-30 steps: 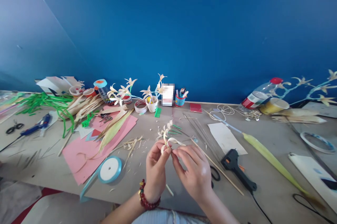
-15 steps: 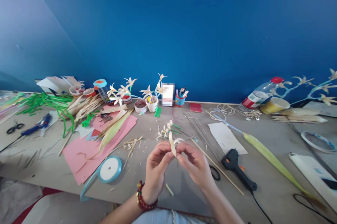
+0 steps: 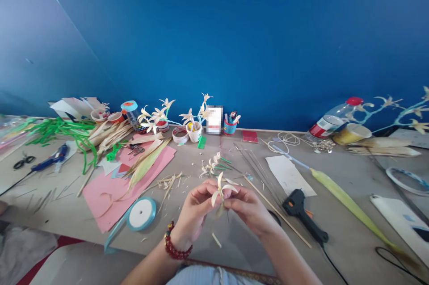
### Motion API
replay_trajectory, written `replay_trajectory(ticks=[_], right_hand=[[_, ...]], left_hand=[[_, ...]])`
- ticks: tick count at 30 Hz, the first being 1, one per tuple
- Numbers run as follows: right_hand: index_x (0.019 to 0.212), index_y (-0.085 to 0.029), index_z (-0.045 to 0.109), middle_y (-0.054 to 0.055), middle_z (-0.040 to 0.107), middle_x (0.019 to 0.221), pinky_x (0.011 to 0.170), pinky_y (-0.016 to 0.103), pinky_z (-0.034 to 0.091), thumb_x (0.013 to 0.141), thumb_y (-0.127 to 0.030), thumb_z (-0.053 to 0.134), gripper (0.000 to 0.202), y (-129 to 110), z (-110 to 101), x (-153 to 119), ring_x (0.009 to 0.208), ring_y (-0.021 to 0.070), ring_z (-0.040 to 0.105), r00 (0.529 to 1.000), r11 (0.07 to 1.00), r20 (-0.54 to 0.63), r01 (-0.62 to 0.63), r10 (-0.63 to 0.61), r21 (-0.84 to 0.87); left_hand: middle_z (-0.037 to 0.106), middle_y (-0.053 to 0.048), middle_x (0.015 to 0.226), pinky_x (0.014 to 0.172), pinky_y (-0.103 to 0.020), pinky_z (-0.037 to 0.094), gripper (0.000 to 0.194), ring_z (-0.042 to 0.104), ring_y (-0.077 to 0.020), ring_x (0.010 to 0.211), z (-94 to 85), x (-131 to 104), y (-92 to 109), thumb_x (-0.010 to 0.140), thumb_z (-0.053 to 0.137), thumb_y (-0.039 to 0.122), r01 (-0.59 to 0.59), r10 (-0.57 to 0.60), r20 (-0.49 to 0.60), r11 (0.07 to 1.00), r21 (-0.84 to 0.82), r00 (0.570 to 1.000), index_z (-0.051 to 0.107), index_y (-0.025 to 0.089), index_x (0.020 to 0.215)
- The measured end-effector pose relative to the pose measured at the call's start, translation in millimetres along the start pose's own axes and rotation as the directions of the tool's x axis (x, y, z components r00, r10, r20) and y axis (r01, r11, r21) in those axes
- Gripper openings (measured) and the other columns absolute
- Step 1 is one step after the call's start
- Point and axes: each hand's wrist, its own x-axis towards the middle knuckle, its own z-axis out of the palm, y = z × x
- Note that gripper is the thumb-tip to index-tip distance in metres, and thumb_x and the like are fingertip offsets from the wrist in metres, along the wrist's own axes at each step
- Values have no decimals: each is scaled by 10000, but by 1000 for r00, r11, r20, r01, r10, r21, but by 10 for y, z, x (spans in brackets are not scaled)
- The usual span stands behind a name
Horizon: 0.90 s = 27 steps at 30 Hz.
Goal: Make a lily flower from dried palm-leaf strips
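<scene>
Between my two hands is a cream-coloured handmade flower (image 3: 219,191) with narrow curled petals, held above the front of the table. My left hand (image 3: 196,204), with a red bead bracelet (image 3: 177,245) at its wrist, pinches the flower from the left. From the right, the fingers of my right hand (image 3: 248,209) are closed on its base. A thin stem pokes out below the fingers. Just beyond my hands lie several similar small flowers (image 3: 211,166) with green stems. A pale strip (image 3: 216,240) rests on the table below my hands.
Right of my hands are a black glue gun (image 3: 303,215), a thin wooden stick (image 3: 278,211) and a long green husk (image 3: 348,200). On the left are a blue ribbon roll (image 3: 142,213), pink paper (image 3: 97,200) and another glue gun (image 3: 52,160). Flowers in cups (image 3: 193,133) stand along the wall.
The flower has turned in my fingers, so its petals now spread wider and face me more. Both hands have shifted slightly. The view has moved a little.
</scene>
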Motion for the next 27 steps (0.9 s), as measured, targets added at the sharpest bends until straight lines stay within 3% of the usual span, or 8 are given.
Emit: replay_trajectory(ticks=[8,11,14,16,19,21,23,27], right_hand=[[744,-140,713,4,601,686,614,231,384,666,-359,857,274,42,-84,-21,630,111,511,979,983,114,-178,171,48],[767,-143,704,3,593,705,625,229,395,681,-380,849,290,52,-58,-36,646,113,513,977,983,121,-181,174,45],[770,-170,671,-7,581,747,674,236,415,745,-365,805,238,52,-8,-55,694,122,507,999,998,29,-29,31,-54],[762,-184,648,-2,577,752,679,252,423,813,-355,740,201,46,22,-78,711,140,515,990,955,-30,122,-135,-272],[782,-203,651,17,608,768,735,288,434,876,-290,656,128,41,47,-119,752,173,552,923,713,-5,295,-385,-636],[822,-216,660,32,630,812,786,304,434,881,-251,636,72,42,52,-138,806,193,573,880,587,26,339,-475,-735],[834,-219,658,33,615,822,771,299,439,884,-262,631,71,46,50,-143,814,195,566,892,637,11,330,-451,-697],[768,-197,643,2,547,753,679,259,437,844,-345,695,175,37,24,-115,714,150,505,989,949,-18,135,-147,-285]], left_hand=[[527,-26,856,604,-273,498,80,576,-140,689,-36,-8,-22,783,754,244,-43,36,71,994,96,997,716,173,778],[528,-27,838,589,-265,480,128,569,-144,684,-26,-18,-36,790,746,263,-74,67,54,989,131,996,674,166,747],[558,-29,785,703,-268,453,197,549,-154,761,-8,-16,-41,816,728,283,-137,145,-26,971,198,989,621,162,702],[560,-22,772,741,-266,424,209,530,-149,772,-7,-13,-47,827,718,288,-170,192,-66,954,248,979,610,161,701],[534,-6,749,710,-246,392,207,485,-130,729,-15,-13,-66,824,721,274,-210,252,-106,929,305,962,609,159,694],[533,-5,748,713,-248,392,192,480,-130,726,-15,-16,-81,829,715,265,-216,264,-120,925,314,957,619,160,701],[560,-18,785,762,-265,411,156,509,-141,767,-6,-22,-90,844,698,255,-199,240,-110,934,297,965,649,160,730],[589,-44,871,772,-292,456,73,561,-164,818,20,-32,-68,824,716,233,-86,94,-51,988,129,994,717,162,807]])
